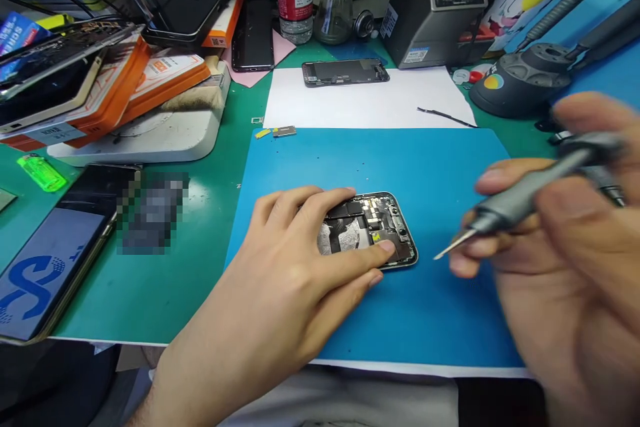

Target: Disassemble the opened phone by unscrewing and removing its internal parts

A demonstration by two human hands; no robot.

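An opened phone body [373,227] lies on the blue mat [440,320], its inner parts facing up. My left hand [305,267] rests over its left part, fingers at the top edge and thumb side along the lower edge, holding it against the mat. Much of the phone's left end is hidden under that hand. To the right, raised above the mat and slightly blurred, my right hand [565,227] grips a grey screwdriver [520,193]. The thin tip points down and left, a short way right of the phone and apart from it.
A detached screen part [345,72] lies on white paper [310,107]. Small metal pieces [284,131] sit at the mat's top left. A large phone [55,247], green lighter [42,172] and stacked boxes [165,80] are left. A tool holder [523,80] stands at the right.
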